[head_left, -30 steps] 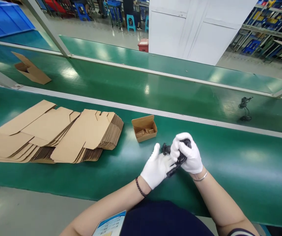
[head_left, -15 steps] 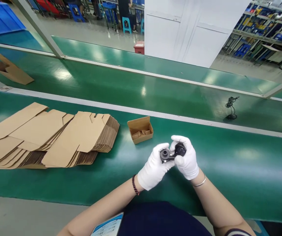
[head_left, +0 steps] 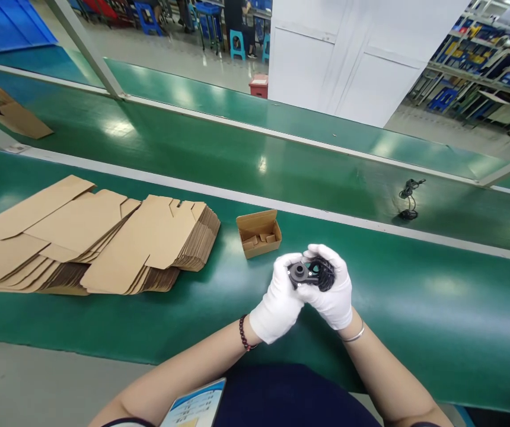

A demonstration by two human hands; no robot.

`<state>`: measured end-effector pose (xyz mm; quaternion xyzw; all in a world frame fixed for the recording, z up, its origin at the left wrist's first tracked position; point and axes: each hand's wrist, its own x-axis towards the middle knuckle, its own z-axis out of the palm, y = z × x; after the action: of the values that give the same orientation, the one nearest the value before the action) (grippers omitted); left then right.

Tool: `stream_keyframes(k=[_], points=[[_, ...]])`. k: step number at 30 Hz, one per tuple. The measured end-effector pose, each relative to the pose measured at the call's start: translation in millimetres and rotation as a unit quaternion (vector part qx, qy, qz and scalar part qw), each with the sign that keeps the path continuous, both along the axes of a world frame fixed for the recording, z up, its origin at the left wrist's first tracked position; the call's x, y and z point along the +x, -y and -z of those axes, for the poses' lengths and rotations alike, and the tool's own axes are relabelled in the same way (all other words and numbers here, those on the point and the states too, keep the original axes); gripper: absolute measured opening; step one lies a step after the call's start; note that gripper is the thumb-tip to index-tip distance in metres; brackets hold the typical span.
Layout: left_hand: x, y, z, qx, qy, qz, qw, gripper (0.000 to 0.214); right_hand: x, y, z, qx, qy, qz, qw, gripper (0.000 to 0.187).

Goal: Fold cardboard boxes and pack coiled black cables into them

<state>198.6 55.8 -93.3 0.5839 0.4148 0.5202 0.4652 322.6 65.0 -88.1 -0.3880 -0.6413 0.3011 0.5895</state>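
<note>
Both hands wear white gloves and meet in front of me above the green bench. My left hand point(head_left: 279, 299) is closed on a small black device with a round, ring-like part point(head_left: 299, 272); its exact kind I cannot make out. A coiled black cable point(head_left: 325, 274) sits in my right hand point(head_left: 334, 293), whose fingers wrap round it and touch the device's side. Just beyond the hands, to the left, stands a small open cardboard box point(head_left: 259, 235) with its lid raised and flaps folded inside.
Flat cardboard blanks point(head_left: 148, 231) lie stacked on the left of the green bench point(head_left: 415, 308). Behind a white rail, a bundled black cable point(head_left: 408, 201) lies at the right and an open carton point(head_left: 12, 112) at far left. People sit in the background.
My right hand has turned and drawn closer to the left, and the cable coil now shows more openly beside the device. The whole view has shifted slightly.
</note>
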Motion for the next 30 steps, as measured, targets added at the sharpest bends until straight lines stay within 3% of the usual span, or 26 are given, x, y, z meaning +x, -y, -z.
stream_keyframes(k=[4,6,10,14,16,20,24,26,28,30], points=[[6,2,9.7,0.116,-0.065,-0.129,0.983,0.041,-4,-3,1.7,0.048,0.027,-0.021,0.998,0.067],[7,3,13.2,0.137,-0.1,-0.178,0.969,0.038,-6,-4,2.7,0.049,0.031,-0.011,0.998,0.065],[6,3,16.1,0.106,-0.129,-0.195,0.966,0.045,-7,-5,3.2,0.054,0.03,0.017,0.998,0.061],[6,5,19.6,0.156,-0.161,-0.22,0.949,0.04,-9,-9,1.2,0.056,0.047,-0.037,0.997,0.058],[6,7,19.7,0.168,-0.195,-0.235,0.937,0.042,-14,-10,0.1,0.025,0.036,-0.051,0.998,0.055],[0,12,8.3,0.199,-0.261,-0.25,0.911,0.057,-23,-10,-3.6,-0.113,-0.021,-0.08,0.99,0.048],[-30,9,-8.5,0.22,-0.342,-0.16,0.9,0.075,-29,-19,-15.3,-0.182,-0.042,-0.088,0.978,0.036],[-53,1,-8.1,0.236,-0.347,-0.114,0.901,0.088,-32,-31,-23.2,-0.172,-0.063,-0.089,0.979,0.031],[-74,-14,0.5,0.239,-0.327,-0.134,0.904,0.105,-39,-49,-29.9,-0.112,-0.073,-0.077,0.988,0.028],[-89,-33,13.0,0.187,-0.307,-0.169,0.918,0.12,-47,-70,-33.4,-0.011,-0.028,-0.067,0.997,0.029]])
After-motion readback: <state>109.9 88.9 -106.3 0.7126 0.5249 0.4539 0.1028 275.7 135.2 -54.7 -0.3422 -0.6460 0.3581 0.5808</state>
